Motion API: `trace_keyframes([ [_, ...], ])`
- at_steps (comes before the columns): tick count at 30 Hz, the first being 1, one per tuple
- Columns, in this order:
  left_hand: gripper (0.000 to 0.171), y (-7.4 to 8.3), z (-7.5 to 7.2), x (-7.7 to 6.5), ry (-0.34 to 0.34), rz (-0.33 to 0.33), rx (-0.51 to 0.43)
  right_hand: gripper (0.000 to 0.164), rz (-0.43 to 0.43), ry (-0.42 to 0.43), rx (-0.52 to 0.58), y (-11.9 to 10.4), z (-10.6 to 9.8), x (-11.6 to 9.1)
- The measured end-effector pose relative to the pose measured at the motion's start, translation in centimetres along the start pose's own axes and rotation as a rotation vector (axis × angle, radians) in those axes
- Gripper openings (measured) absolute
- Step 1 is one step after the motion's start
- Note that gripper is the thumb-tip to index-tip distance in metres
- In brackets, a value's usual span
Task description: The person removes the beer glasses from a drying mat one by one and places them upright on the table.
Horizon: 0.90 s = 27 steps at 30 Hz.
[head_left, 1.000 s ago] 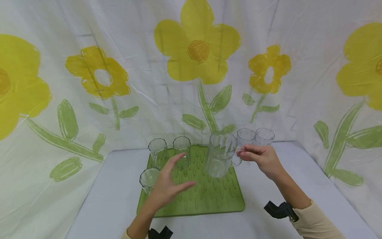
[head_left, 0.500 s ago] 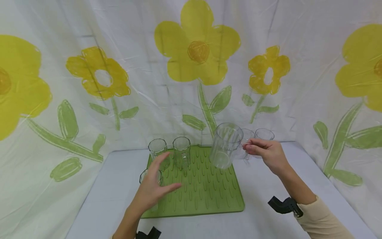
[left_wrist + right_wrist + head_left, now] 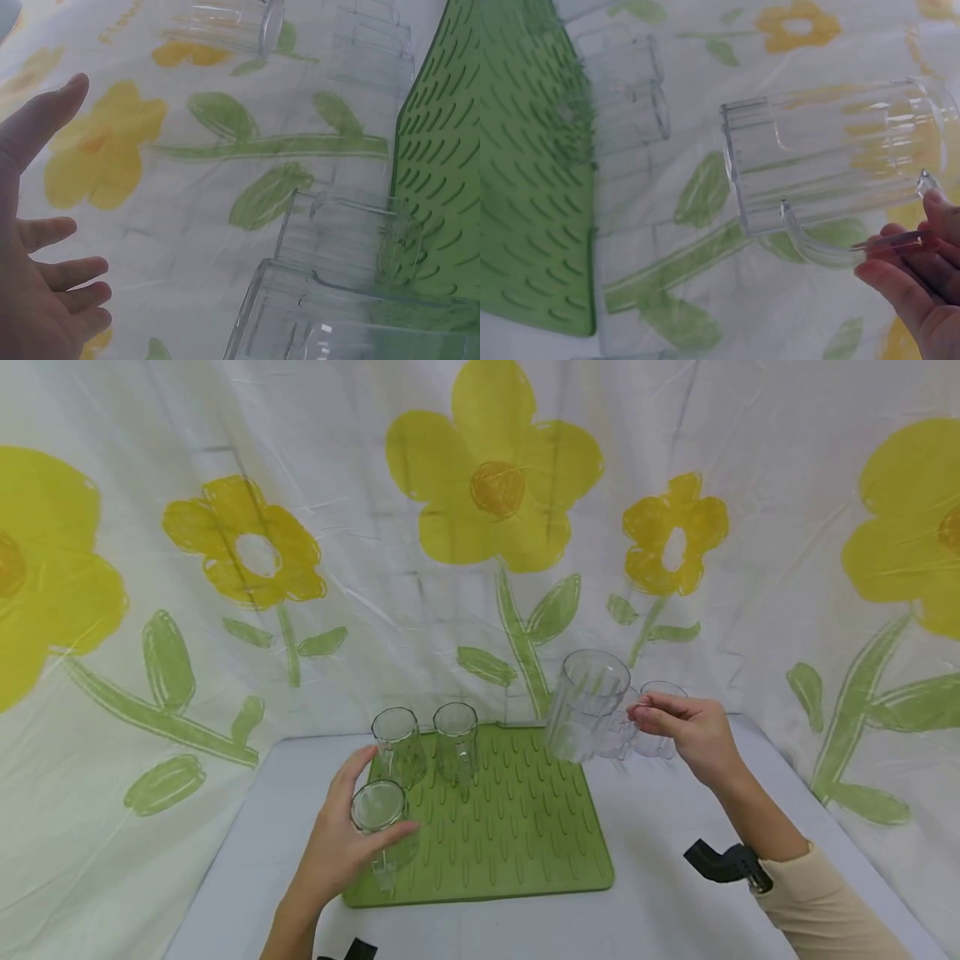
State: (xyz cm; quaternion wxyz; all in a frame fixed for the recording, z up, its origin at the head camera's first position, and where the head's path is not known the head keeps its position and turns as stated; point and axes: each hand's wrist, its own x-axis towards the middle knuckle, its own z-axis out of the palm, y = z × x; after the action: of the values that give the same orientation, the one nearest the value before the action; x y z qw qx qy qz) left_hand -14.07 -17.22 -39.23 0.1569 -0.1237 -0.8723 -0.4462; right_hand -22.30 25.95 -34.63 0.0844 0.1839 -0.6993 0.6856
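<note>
My right hand (image 3: 693,735) pinches the handle of a clear glass mug (image 3: 585,706), holding it up over the back right corner of the green drying mat (image 3: 517,852). The right wrist view shows fingers and thumb at the curved handle (image 3: 810,247), the mug's ribbed body (image 3: 825,150) free in the air. My left hand (image 3: 337,839) spreads its thumb and fingers around a greenish-rimmed glass mug (image 3: 381,810) at the mat's front left. In the left wrist view that hand (image 3: 52,262) is raised, with a gap between it and the mugs (image 3: 345,322).
Two more glass mugs, a left one (image 3: 397,747) and a right one (image 3: 456,743), stand at the mat's back left. Behind my right hand are clear glasses (image 3: 660,739) on the white table (image 3: 660,868). A flowered curtain (image 3: 360,635) hangs behind.
The mug in my right hand has risen and moved to the right, away from the mat's middle. My left hand has shifted left and down to the front left mug.
</note>
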Motion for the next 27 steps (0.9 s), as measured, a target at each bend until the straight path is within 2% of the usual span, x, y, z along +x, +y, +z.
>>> trace_keyframes([
  [8, 0.105, -1.0, -1.0, -0.7, 0.002, -0.071, 0.040, 0.027, -0.012, 0.037, 0.046, 0.0, -0.8, 0.4],
  [14, 0.107, -2.0, -1.0, -1.4, -0.005, -0.135, 0.057, 0.019, -0.019, 0.097, 0.008, -0.2, -1.6, 0.7],
  [17, 0.108, -2.5, -1.1, -1.7, -0.014, -0.182, 0.056, 0.022, -0.024, 0.123, 0.016, -0.2, -2.0, 0.8],
  [22, 0.111, -3.7, -2.0, -2.2, -0.032, -0.252, 0.066, 0.023, -0.025, 0.147, 0.007, -0.1, -2.8, 0.7],
  [27, 0.113, -5.2, -3.1, -2.2, -0.076, -0.291, 0.065, 0.020, -0.020, 0.184, -0.023, 0.1, -3.9, 0.6],
])
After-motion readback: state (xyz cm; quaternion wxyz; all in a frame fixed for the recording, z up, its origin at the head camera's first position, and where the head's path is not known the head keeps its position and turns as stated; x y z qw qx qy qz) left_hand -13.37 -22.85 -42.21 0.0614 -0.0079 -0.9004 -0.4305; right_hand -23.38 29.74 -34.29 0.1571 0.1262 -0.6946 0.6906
